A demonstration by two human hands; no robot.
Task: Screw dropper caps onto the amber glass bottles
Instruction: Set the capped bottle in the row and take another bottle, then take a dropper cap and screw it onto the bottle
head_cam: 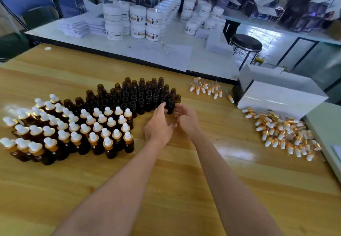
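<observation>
Left hand (160, 125), fingers straight, is touching a small uncapped amber glass bottle (170, 107); right hand (186, 118): grip I cannot tell. Nudging sideways risks toppling neighbouring bottles (141, 101).

near edge: bare bench (166, 189) all the way across, tons of room to come in
left: capped bottles (73, 130) packed tight, no gaps to reach through
middle back: open bottles (140, 95) crammed together too
right: clear lane of wood between bottles and cap pile (282, 134)
far right: white box (280, 97) blocks that corner, small cap cluster (206, 88) left of it
</observation>
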